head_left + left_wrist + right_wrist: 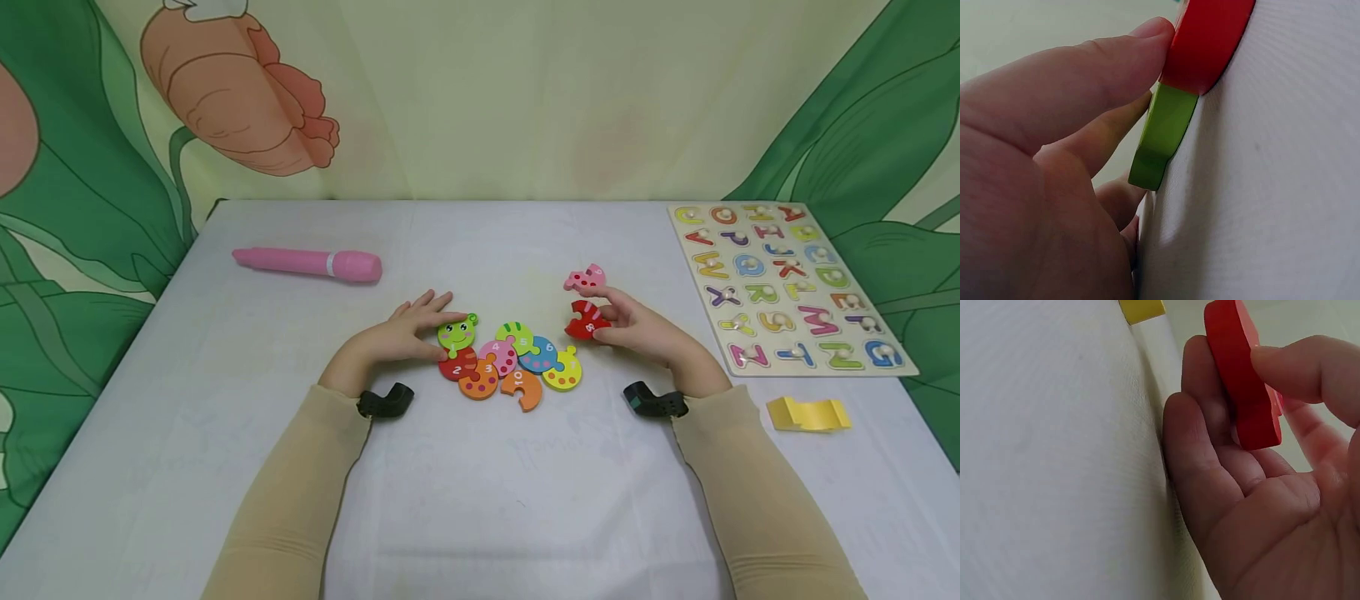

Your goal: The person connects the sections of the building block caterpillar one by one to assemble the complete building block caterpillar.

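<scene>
Wooden number pieces lie joined as a caterpillar in the middle of the table. My left hand [405,333] rests on its left end, with fairly straight fingers at the green face piece [457,336]. The thumb touches the edge of the red piece marked 2 [457,365]. To the right of the chain, my right hand [637,325] pinches a red puzzle piece marked 8 [1235,369] between thumb and fingers, lifted off the cloth. A pink spotted piece [585,277] lies just beyond that hand. Below the chain is a loose orange piece marked 10 [523,390].
A pink marker-shaped stick [307,262] lies at the back left. On the right is an alphabet peg board [787,292], with a yellow wavy block [808,415] in front of it. A white cloth [487,500] covers the table.
</scene>
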A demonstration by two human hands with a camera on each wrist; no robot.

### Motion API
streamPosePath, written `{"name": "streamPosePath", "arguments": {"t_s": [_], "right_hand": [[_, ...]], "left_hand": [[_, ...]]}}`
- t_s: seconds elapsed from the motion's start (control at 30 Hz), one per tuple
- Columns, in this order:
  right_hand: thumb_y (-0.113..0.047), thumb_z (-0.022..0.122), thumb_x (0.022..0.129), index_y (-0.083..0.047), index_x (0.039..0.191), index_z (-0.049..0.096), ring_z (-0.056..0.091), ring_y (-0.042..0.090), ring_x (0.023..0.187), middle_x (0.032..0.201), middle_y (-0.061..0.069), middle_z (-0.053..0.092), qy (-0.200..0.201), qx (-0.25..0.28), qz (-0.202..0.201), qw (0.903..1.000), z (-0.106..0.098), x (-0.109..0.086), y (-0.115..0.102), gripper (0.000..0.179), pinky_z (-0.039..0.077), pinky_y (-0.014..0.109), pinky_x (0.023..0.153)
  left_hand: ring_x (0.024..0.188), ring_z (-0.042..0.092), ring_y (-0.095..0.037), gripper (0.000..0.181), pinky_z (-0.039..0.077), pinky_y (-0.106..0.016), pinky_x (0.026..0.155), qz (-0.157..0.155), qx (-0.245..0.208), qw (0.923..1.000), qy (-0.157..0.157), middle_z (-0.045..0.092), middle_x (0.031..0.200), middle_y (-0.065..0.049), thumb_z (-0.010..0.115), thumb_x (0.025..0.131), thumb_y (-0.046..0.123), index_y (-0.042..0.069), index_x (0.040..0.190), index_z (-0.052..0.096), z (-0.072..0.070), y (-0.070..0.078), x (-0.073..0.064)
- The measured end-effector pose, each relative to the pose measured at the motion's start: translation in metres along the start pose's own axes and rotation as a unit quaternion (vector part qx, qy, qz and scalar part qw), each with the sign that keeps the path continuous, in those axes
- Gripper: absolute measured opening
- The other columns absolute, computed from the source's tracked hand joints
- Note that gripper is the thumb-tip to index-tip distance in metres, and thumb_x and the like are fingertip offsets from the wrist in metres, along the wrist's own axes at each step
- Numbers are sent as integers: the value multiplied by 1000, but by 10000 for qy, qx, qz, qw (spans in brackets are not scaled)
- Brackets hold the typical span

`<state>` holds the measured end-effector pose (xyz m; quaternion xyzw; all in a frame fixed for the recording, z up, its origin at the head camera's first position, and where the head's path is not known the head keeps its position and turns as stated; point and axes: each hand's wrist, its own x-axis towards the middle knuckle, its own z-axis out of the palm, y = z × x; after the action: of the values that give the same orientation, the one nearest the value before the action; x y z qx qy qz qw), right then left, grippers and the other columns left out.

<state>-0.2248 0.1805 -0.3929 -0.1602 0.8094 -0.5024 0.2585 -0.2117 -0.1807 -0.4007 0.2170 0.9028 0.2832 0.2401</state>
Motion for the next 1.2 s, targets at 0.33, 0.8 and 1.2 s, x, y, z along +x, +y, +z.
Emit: {"name": "streamPosePath", "arguments": {"t_s": [0.33,0.8,1.2], "right_hand": [[-1,42,85,-5,132,43,45,20,97,125,17,46,-18,-416,-172,9990,-1,-1,2,47,48,22,71],[-3,45,85,-12,123,52,41,24,105,119,11,50,-224,-995,-22,9948,4,-2,0,40,43,25,73],[-13,61,83,-15,128,49,45,23,101,120,9,51,-610,-1101,-48,9920,3,-5,-2,47,47,26,77]], "left_hand": [[141,-9,-23,65,-5,-49,113,17,6,10000,-1,6,155,1,61,79,28,29,139,36,0,2,-1],[141,-8,-24,65,-5,-50,112,-6,19,10000,34,7,154,1,62,78,29,30,139,37,0,1,-1],[141,-8,-21,64,-5,-48,113,-65,-17,10000,9,7,154,3,61,79,29,31,139,37,0,0,0]]}}
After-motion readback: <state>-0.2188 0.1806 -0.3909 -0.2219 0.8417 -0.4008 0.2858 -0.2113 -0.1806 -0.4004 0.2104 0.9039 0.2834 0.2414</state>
